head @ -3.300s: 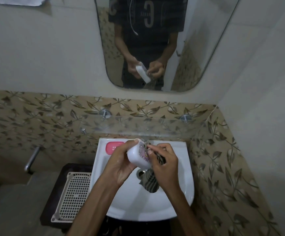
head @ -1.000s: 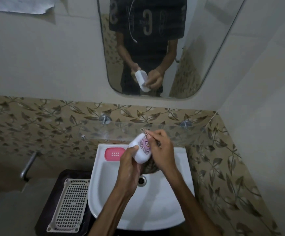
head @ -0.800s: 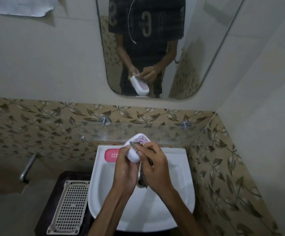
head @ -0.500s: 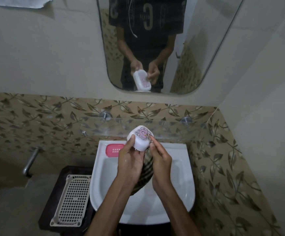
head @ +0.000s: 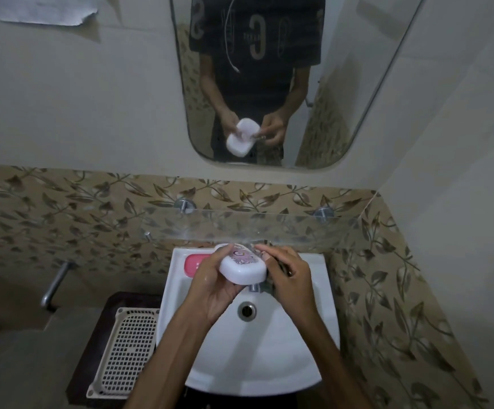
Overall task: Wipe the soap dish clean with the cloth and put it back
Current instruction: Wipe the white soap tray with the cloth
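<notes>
A white soap dish (head: 243, 267) with a pink and purple print on its top sits in my left hand (head: 210, 287), which grips it from the left and below, over the back of the white sink (head: 257, 349). My right hand (head: 291, 278) is at the dish's right end, fingers curled round the striped cloth (head: 268, 286). Only a small dark bit of the cloth shows under the dish. The mirror (head: 269, 84) reflects both hands and the dish.
A pink soap tray (head: 194, 262) lies on the sink's back left corner. A glass shelf (head: 254, 228) spans the wall just above the hands. A beige plastic grid tray (head: 121, 352) rests on a dark stand left of the sink. A metal pipe (head: 54, 286) juts from the left wall.
The dish has been lowered and turned flatter, its printed top facing up. The cloth, hanging below the hands before, is bunched up and mostly hidden in my right hand.
</notes>
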